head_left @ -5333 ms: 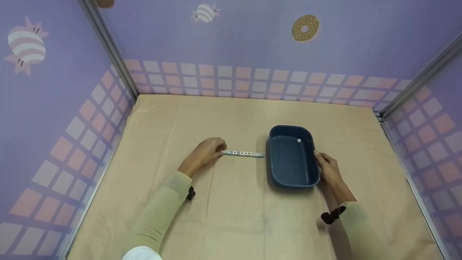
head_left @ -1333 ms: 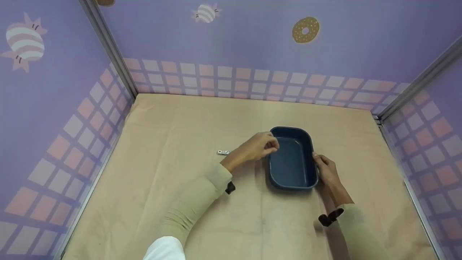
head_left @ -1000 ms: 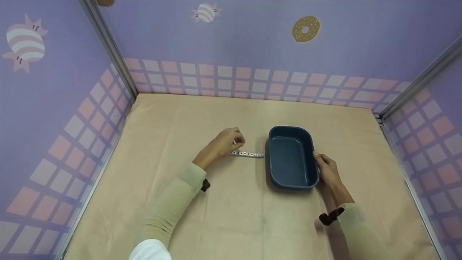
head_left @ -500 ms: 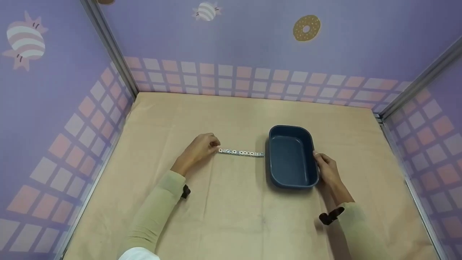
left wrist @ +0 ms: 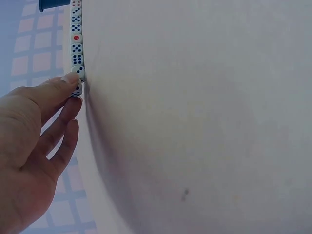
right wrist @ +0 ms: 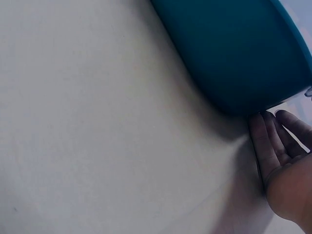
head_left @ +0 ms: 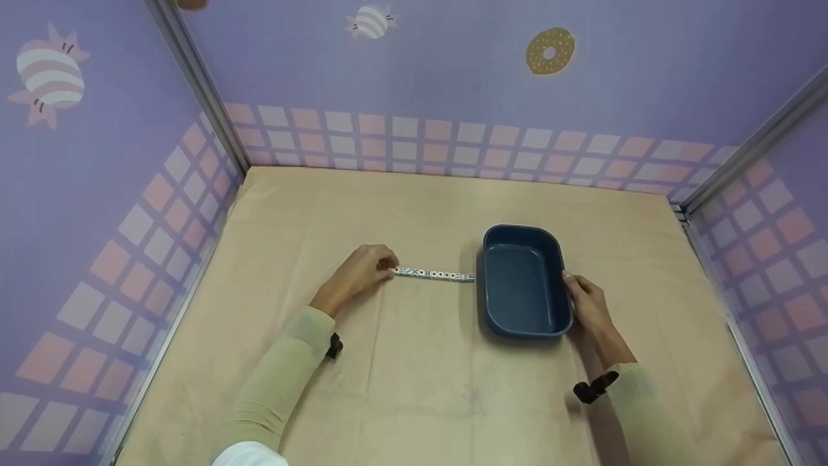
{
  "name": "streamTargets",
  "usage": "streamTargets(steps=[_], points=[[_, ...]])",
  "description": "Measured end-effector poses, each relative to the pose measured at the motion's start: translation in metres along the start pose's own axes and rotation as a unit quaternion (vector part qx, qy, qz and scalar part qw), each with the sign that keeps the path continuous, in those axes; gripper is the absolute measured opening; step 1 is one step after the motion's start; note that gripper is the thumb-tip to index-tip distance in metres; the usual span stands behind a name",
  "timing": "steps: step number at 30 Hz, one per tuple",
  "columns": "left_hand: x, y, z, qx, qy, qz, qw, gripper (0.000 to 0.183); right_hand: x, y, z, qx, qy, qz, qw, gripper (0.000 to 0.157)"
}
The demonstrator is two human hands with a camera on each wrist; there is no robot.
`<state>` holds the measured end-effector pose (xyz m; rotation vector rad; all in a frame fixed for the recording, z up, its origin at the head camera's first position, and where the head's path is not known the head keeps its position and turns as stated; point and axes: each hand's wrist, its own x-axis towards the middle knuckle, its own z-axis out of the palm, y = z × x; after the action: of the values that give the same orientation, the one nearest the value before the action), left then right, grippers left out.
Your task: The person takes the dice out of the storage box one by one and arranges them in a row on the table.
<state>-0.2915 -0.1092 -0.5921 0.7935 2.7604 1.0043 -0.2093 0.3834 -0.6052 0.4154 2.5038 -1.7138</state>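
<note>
A straight row of small white dice (head_left: 436, 275) with blue and red pips lies on the table, running to the left side of a dark blue rectangular dish (head_left: 521, 285). My left hand (head_left: 359, 272) is at the row's left end. In the left wrist view its thumb and forefinger pinch the end die (left wrist: 76, 90), which sits right against its neighbour. My right hand (head_left: 588, 301) holds the dish by its right side, thumb at the rim. In the right wrist view its other fingers (right wrist: 265, 141) reach the lower edge of the dish. No die shows inside the dish.
A beige cloth (head_left: 414, 388) covers the table. Purple walls (head_left: 440, 65) with printed sweets and checks enclose it at the back and on both sides. Metal posts (head_left: 200, 84) stand at the back corners.
My left hand has gone from over the dish's left rim back to the row's left end and now pinches the end die. The right hand and dish stay put.
</note>
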Motion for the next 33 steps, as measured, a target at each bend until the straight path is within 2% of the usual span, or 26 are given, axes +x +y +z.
streamTargets(steps=[5,10,14,20,25,29,31,33], points=[[-0.001,-0.002,0.004,0.0,0.005,-0.001,1.0,0.015,-0.001,0.0,0.001,-0.002,0.004,0.0,1.0,0.076],[-0.001,0.002,0.004,0.012,0.001,-0.022,0.9997,0.015,-0.001,-0.004,0.002,0.001,0.002,0.005,1.0,0.079],[-0.001,0.002,0.006,0.026,0.001,-0.018,0.9995,0.013,-0.001,-0.003,0.002,-0.003,0.002,0.008,1.0,0.079],[-0.006,-0.004,0.012,-0.004,0.003,-0.022,0.9997,0.016,-0.001,0.001,0.002,-0.006,-0.014,0.0,1.0,0.077],[-0.005,-0.004,0.011,-0.038,-0.009,-0.036,0.9986,0.028,0.004,0.0,-0.005,0.009,-0.039,0.032,0.999,0.075],[-0.001,0.008,0.002,-0.049,-0.015,-0.05,0.9974,0.045,0.008,-0.008,-0.016,0.044,-0.09,0.056,0.993,0.068],[0.005,0.023,-0.006,-0.026,-0.008,-0.052,0.9983,0.051,0.008,-0.018,-0.023,0.032,-0.114,0.046,0.992,0.07],[0.013,0.041,-0.015,0.014,0.005,-0.054,0.9984,0.057,0.007,-0.033,-0.03,-0.003,-0.133,0.013,0.991,0.075]])
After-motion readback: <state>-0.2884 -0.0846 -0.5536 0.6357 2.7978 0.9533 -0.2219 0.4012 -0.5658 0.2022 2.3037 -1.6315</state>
